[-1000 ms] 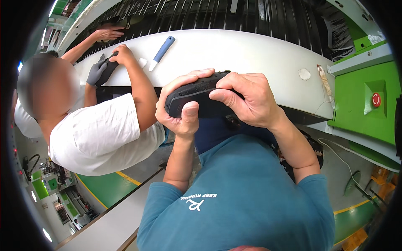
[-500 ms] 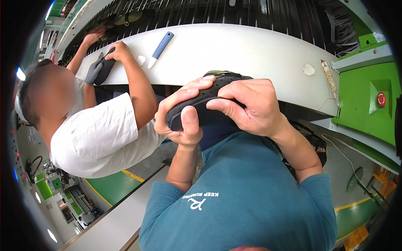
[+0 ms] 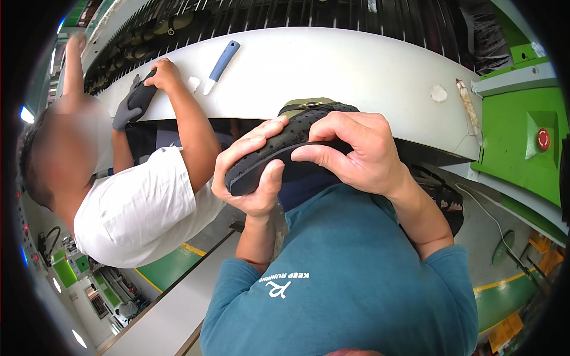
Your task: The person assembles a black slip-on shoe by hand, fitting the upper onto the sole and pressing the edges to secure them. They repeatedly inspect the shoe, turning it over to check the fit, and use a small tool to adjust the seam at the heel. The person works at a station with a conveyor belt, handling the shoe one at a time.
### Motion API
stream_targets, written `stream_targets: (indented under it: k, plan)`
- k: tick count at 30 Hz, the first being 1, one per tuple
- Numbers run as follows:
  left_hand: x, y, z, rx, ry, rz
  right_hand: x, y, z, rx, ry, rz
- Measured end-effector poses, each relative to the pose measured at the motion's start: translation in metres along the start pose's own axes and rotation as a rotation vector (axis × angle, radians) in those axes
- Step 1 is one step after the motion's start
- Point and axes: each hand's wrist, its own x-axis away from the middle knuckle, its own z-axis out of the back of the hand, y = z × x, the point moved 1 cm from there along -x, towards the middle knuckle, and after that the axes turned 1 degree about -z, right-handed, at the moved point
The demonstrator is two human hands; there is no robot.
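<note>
Between my two hands, just off the front edge of the white table, is a black shoe [image 3: 284,140] with a dotted upper, a thick dark sole and an olive part with a small buckle at its far end. My left hand [image 3: 252,178] is closed round one end, fingers over the upper and thumb against the sole side. The fingers and thumb of my right hand [image 3: 359,151] pinch the sole's edge near the middle. Part of the shoe is hidden behind my right hand.
A blue-handled tool [image 3: 224,64] with a pale tip lies on the white table [image 3: 332,65]. To my left a co-worker [image 3: 142,207] holds another dark shoe [image 3: 141,95]. Behind is a slatted conveyor [image 3: 249,15]; at right stands a green machine [image 3: 513,133] with a red button.
My left hand has shifted slightly left and down along the shoe, its thumb now lower on the sole side; more of the olive part shows. A person's arm at far left has lifted off the conveyor.
</note>
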Motion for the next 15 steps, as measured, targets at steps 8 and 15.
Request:
stream_targets:
  k: [8, 15]
  plan:
    - [0.002, -0.004, 0.001, 0.044, -0.035, -0.065, 0.002, -0.002, 0.001, -0.049, -0.028, -0.077]
    - [-0.005, 0.0, -0.005, 0.04, -0.072, -0.074, -0.004, -0.011, 0.02, -0.111, -0.194, -0.406]
